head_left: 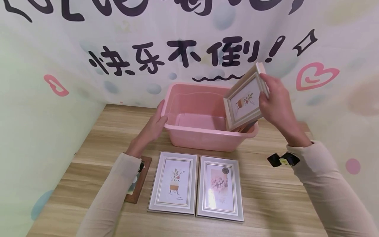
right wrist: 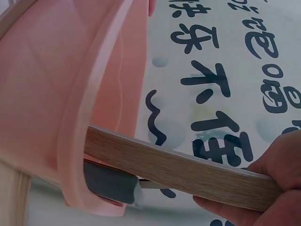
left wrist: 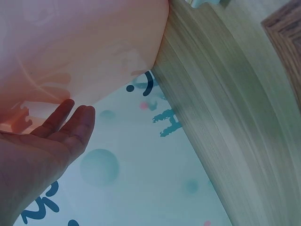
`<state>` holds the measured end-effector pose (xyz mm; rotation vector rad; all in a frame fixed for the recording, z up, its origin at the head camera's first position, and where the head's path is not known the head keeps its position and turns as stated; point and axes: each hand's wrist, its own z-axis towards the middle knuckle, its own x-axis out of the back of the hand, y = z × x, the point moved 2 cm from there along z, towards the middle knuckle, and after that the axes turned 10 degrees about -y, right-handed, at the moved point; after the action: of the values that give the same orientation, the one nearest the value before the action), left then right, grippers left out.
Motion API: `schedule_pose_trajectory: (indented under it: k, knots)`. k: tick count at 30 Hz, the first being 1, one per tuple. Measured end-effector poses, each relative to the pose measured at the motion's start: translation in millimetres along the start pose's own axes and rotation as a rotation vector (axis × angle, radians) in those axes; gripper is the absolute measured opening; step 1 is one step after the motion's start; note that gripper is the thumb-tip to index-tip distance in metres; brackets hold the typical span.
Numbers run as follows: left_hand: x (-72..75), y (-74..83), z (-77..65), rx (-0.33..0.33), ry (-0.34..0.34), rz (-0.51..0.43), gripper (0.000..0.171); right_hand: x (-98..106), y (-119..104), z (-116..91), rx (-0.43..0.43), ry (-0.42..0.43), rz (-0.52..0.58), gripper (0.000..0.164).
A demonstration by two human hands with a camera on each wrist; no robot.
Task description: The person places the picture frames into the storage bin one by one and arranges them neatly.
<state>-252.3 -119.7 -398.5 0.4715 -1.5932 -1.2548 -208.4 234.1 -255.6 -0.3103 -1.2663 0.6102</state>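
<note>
A pink plastic basin (head_left: 204, 138) stands on the wooden table against the back wall. At its left end my left hand (head_left: 152, 126) holds the rim; in the left wrist view the fingers (left wrist: 70, 125) lie along the outer wall. My right hand (head_left: 275, 98) grips the upper right edge of a light picture frame (head_left: 245, 98) with a potted-plant print. This frame leans tilted, its lower end inside the basin's right end. From the right wrist view its wood-grained side (right wrist: 174, 169) shows, with the thumb and fingers on either side. Beneath it is a dark grey flat piece (right wrist: 110, 181).
Two white picture frames lie face up side by side before the basin, one with a plant print (head_left: 174, 184), the other with pink flowers (head_left: 219, 187). A brown wooden frame (head_left: 139, 184) lies left of them, partly under my left forearm. Printed cloth (head_left: 142, 89) covers the walls.
</note>
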Motion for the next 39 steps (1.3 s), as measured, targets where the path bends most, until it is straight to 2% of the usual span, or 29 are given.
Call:
schedule_pose_trajectory:
  k: [13, 19, 27, 39]
  knots:
    - [0.6, -2.0, 1.3, -0.004, 0.0, -0.009, 0.067, -23.2, 5.4, 5.0, -0.111, -0.128, 0.01, 0.064]
    - [1.1, -1.4, 0.9, -0.003, -0.001, -0.012, 0.067, -35.5, 6.9, 7.9, -0.11, -0.154, -0.033, 0.063]
    - [-0.3, -0.2, 0.3, 0.011, -0.001, -0.008, 0.068, -52.8, 12.3, 9.0, -0.172, -0.207, -0.041, 0.071]
    - [0.4, -1.1, 0.6, 0.025, 0.003, -0.006, 0.068, -72.7, 9.8, 10.9, -0.177, -0.259, -0.099, 0.072]
